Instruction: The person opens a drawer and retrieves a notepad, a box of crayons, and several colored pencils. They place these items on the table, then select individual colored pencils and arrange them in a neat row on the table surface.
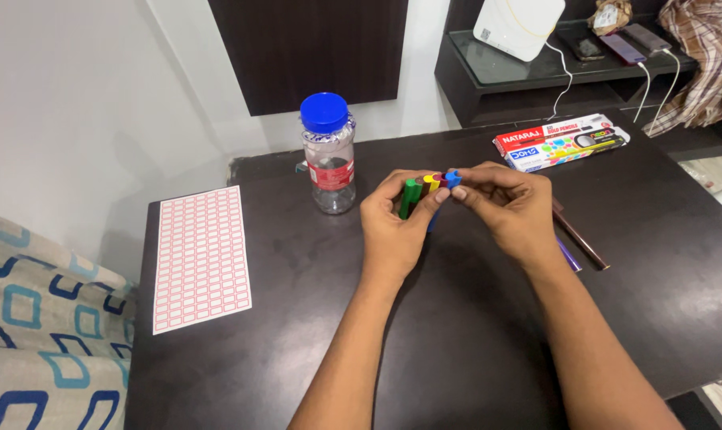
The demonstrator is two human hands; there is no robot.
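Over the middle of the dark table (313, 318) my left hand (393, 227) grips a bunch of coloured pens (424, 191) upright: green, yellow, red and blue tips show above the fingers. My right hand (508, 209) is close beside it, thumb and forefinger pinching the blue pen's tip (453, 177) at the top of the bunch. The lower parts of the pens are hidden by my hands.
A clear plastic jar with a blue lid (327, 155) stands behind my left hand. A sheet of small red-bordered labels (200, 259) lies at the table's left. A pencil box (560, 142) lies far right, with a brown pen (581, 237) and a purple one (569, 256) beside my right wrist. A sofa (34, 334) is left.
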